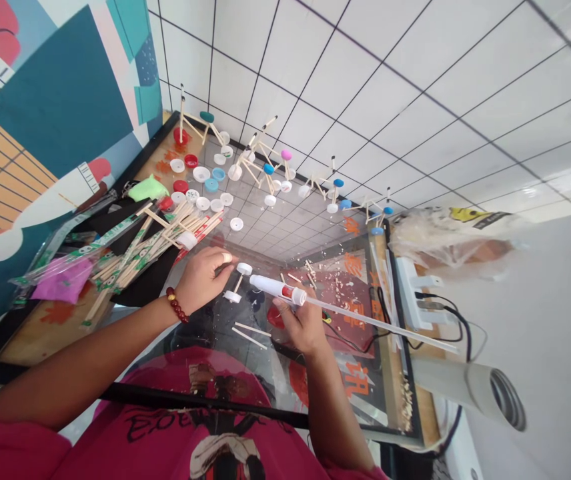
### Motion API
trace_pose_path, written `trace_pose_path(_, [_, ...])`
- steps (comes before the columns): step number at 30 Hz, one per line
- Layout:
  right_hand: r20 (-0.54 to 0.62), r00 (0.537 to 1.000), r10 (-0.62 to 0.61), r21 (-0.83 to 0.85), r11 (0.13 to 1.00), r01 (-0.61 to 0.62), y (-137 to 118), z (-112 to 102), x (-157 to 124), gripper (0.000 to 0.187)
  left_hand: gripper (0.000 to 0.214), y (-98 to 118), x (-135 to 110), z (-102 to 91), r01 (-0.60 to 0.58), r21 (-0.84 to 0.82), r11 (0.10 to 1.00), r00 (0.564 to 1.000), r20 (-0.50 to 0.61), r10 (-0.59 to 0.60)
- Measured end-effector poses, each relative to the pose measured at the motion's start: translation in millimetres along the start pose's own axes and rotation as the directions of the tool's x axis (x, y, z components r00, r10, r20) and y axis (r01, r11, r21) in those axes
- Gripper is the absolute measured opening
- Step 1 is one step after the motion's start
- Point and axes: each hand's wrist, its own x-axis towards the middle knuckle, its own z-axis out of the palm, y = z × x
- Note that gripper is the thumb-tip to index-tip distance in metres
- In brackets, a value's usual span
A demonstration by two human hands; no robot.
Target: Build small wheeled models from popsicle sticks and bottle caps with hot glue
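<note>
My left hand (204,277), with a red bead bracelet at the wrist, is closed on a small piece made of a wooden stick with a white bottle cap at each end (238,283). My right hand (300,323) grips a white hot glue gun (278,289), whose nozzle points at the upper cap. A long clear glue stick (380,325) trails from the gun's back toward the right. Both hands work just above a glass-topped table (325,240). Two loose wooden sticks (250,333) lie on the glass below the hands.
A pile of wooden sticks in wrappers (135,250) lies left of my hands. Loose bottle caps (205,183) and several small stick-and-cap bicycle models (265,167) stand at the far side. A white power strip (415,293) with cables sits right, beside a plastic bag (445,240).
</note>
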Motion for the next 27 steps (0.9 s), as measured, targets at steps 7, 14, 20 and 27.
trace_pose_path(7, [0.0,1.0,-0.016,-0.013,1.0,0.016,-0.1,-2.2,0.6,0.023,0.017,0.4,-0.2,-0.2,-0.011,0.009,1.0,1.0,-0.003,0.011])
trace_pose_path(14, [-0.032,0.998,-0.055,-0.001,0.999,0.055,2.4,-1.4,0.7,0.023,0.018,1.3,-0.3,-1.2,-0.012,0.028,1.0,1.0,-0.002,0.012])
trace_pose_path(20, [-0.045,0.998,-0.045,0.005,0.999,0.045,2.2,-0.8,-0.1,0.023,0.017,0.6,0.3,-0.7,-0.025,0.029,0.999,1.0,0.002,0.025])
trace_pose_path(27, [-0.034,0.999,-0.034,-0.002,0.999,0.034,2.5,-1.9,1.1,0.024,0.017,0.8,-0.5,-0.7,-0.031,0.03,0.999,0.999,-0.009,0.031])
